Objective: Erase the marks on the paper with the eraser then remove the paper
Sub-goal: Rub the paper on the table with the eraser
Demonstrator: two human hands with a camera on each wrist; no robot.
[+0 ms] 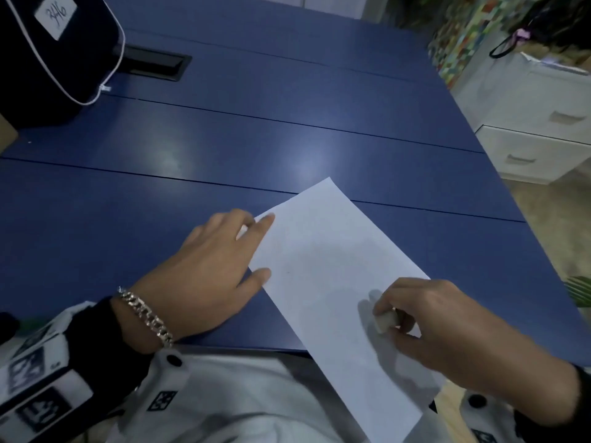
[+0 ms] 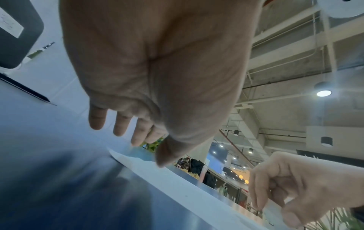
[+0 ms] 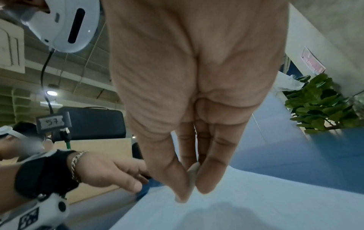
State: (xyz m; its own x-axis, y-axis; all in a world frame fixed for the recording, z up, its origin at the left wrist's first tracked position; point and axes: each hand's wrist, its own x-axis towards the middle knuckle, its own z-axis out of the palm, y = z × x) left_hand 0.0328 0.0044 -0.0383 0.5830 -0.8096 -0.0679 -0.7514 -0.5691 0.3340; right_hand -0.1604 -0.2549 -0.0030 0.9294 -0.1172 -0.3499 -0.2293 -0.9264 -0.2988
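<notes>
Left hand (image 1: pixel 204 270), lower left of head view: flat, fingers straight and spread, index and thumb tips pressing the paper's left edge. Paper (image 1: pixel 323 266), lower centre: thin white sheet, angled, near end overhanging the smooth blue table (image 1: pixel 256 135). Right hand (image 1: pixel 447 330), lower right: thumb and fingers pinching a small pale rounded eraser (image 1: pixel 385 321) against the paper.

Our head view looks down over both hands, wrist views hug each palm, all sharing the paper (image 1: pixel 335 282) between them.
</notes>
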